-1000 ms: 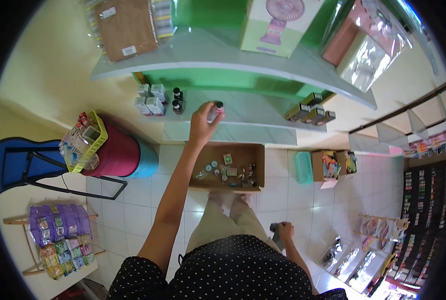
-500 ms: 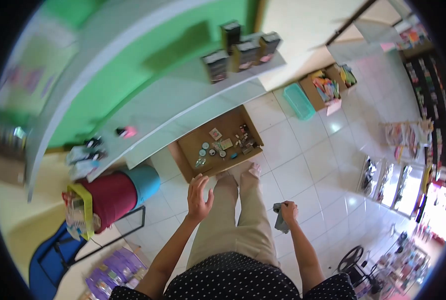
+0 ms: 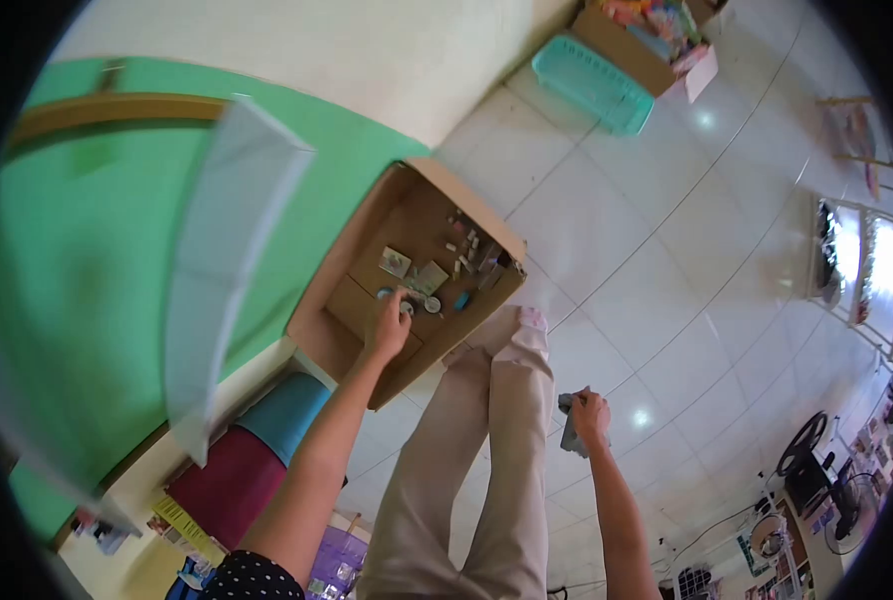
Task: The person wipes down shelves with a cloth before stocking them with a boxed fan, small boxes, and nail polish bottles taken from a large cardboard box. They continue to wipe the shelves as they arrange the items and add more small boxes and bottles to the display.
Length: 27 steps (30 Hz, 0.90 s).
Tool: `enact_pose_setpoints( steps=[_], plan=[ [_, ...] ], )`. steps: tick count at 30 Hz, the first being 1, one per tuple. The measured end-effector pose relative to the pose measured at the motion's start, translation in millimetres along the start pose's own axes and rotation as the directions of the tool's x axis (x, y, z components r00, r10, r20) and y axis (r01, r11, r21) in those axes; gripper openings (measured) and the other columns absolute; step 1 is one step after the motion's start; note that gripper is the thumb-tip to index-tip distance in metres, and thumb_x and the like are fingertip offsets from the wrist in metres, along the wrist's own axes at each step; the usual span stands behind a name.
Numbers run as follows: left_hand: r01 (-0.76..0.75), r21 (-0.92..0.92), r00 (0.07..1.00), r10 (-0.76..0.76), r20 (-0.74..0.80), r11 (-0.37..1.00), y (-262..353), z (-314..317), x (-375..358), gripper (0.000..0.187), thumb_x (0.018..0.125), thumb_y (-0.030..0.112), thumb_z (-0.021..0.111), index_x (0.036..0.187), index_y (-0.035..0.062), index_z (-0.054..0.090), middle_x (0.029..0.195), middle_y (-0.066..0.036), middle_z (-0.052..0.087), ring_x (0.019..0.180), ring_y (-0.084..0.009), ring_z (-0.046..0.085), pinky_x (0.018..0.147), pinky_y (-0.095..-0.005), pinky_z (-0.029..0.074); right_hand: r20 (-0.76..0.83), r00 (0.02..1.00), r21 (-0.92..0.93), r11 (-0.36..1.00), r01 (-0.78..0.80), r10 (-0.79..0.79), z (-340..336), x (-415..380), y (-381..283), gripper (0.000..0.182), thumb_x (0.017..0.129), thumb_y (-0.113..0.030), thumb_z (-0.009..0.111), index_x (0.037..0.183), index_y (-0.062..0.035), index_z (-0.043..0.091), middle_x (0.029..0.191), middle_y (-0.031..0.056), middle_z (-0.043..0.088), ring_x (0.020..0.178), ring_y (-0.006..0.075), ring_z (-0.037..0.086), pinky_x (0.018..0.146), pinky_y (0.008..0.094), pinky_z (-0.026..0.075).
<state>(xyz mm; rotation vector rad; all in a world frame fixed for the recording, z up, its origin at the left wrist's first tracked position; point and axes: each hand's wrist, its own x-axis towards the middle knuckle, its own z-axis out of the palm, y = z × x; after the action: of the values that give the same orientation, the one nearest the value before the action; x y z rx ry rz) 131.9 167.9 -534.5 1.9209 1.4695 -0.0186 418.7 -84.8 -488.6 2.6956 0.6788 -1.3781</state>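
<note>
My left hand [image 3: 391, 326] reaches down into a brown cardboard box [image 3: 332, 262] on the floor. Its fingers are pressed together at a small round item, though what they hold is too small to name. Around it in the box lie a round tin [image 3: 433, 305], small flat cards [image 3: 395, 262], a blue item [image 3: 462, 300] and several small bottles [image 3: 472, 245]. Out to the right, over the tiles, my right hand [image 3: 591, 414] is closed on a grey cloth [image 3: 573, 438] that hangs from the fingers.
A teal plastic basket [image 3: 595, 85] stands beside a filled cardboard box [image 3: 627, 50] at the top. White shelves [image 3: 222, 240] jut from the green wall at left. Red and blue bins [image 3: 229, 485] stand lower left. Wheeled equipment [image 3: 807, 480] is at lower right.
My left hand has moved from in front of the box into it, and its fingers have closed. The view has tilted and come nearer the box. My right hand still holds the cloth.
</note>
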Motion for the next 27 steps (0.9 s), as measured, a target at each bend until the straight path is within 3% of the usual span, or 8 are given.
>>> enact_pose_setpoints(
  steps=[5,7,17,18,19,21,24,27],
  plan=[
    [-0.057,0.344,0.986,0.106,-0.126,0.937,-82.6,105.0,85.3,0.031,0.072,0.000,0.048,0.102,0.0030,0.050,0.102,-0.015,0.048,0.098,-0.0335,0.044,0.082,-0.0404,0.038,0.021,0.999,0.079,0.996,0.032,-0.034,58.9,36.0,44.4,0.019,0.071,-0.018,0.049,0.077,-0.0076,0.063,0.073,0.0145,0.060,0.070,0.0313,0.057,0.064,0.0377,0.045],
    [-0.080,0.688,0.982,-0.060,0.177,0.721,-31.7,98.1,116.7,0.031,0.071,0.003,0.050,0.102,0.0073,0.051,0.100,-0.012,0.049,0.097,-0.0278,0.046,0.078,-0.0389,0.041,0.038,0.999,0.085,0.996,0.013,-0.017,82.2,40.3,67.5,0.018,0.070,-0.017,0.050,0.078,-0.0072,0.063,0.072,0.0150,0.060,0.069,0.0322,0.057,0.064,0.0378,0.044],
    [-0.147,0.636,0.989,0.115,0.090,0.758,-77.3,163.0,171.9,0.020,0.077,0.012,0.049,0.096,0.0098,0.051,0.098,-0.011,0.050,0.088,-0.0251,0.052,0.065,-0.0346,0.046,0.103,0.982,0.050,0.985,-0.162,0.156,133.1,13.8,162.7,0.021,0.068,-0.013,0.050,0.081,-0.0035,0.063,0.070,0.0171,0.059,0.065,0.0331,0.056,0.063,0.0380,0.043],
    [-0.146,0.638,0.989,0.115,0.089,0.756,-85.9,165.2,164.9,0.020,0.077,0.012,0.049,0.096,0.0098,0.051,0.098,-0.011,0.050,0.088,-0.0251,0.052,0.065,-0.0346,0.046,0.139,0.964,0.141,0.959,-0.247,0.227,127.1,13.0,161.0,0.021,0.067,-0.011,0.050,0.080,-0.0008,0.063,0.062,0.0119,0.058,0.056,0.0247,0.053,0.057,0.0320,0.042],
    [-0.076,0.295,0.997,0.065,0.047,0.952,-89.9,166.5,156.0,0.016,0.080,0.016,0.047,0.093,0.0085,0.051,0.091,-0.010,0.052,0.081,-0.0218,0.053,0.061,-0.0306,0.045,0.136,0.965,0.146,0.959,-0.244,0.225,120.3,7.1,163.0,0.021,0.067,-0.011,0.050,0.080,-0.0008,0.063,0.062,0.0119,0.058,0.056,0.0247,0.053,0.057,0.0320,0.042],
    [0.063,-0.361,0.992,-0.019,0.125,0.931,-60.6,138.6,141.5,0.020,0.086,0.025,0.043,0.093,0.0075,0.049,0.081,-0.006,0.053,0.069,-0.0138,0.050,0.055,-0.0237,0.040,0.200,0.937,0.518,0.781,-0.350,0.287,107.2,-1.1,158.3,0.021,0.066,-0.010,0.049,0.077,0.0027,0.061,0.057,0.0032,0.052,0.051,0.0128,0.046,0.050,0.0253,0.036],
    [0.323,-0.888,0.940,-0.002,0.341,0.327,53.1,59.1,61.3,0.029,0.088,0.033,0.036,0.102,0.0085,0.042,0.077,-0.003,0.049,0.063,-0.0066,0.043,0.052,-0.0186,0.034,0.215,0.932,0.714,0.604,-0.354,0.293,53.0,-29.1,90.8,0.021,0.066,-0.010,0.048,0.077,0.0039,0.060,0.060,-0.0012,0.049,0.057,0.0065,0.041,0.051,0.0206,0.032],
    [0.444,-0.895,0.895,0.063,0.441,-0.036,135.0,-14.1,-18.2,0.040,0.086,0.045,0.034,0.101,0.0090,0.043,0.074,-0.004,0.045,0.064,-0.0140,0.044,0.060,-0.0268,0.037,0.240,0.955,0.909,0.304,-0.285,0.177,-11.0,-70.1,16.7,0.023,0.067,-0.011,0.048,0.082,0.0030,0.059,0.068,-0.0002,0.053,0.061,0.0070,0.044,0.058,0.0180,0.034]
  ],
)
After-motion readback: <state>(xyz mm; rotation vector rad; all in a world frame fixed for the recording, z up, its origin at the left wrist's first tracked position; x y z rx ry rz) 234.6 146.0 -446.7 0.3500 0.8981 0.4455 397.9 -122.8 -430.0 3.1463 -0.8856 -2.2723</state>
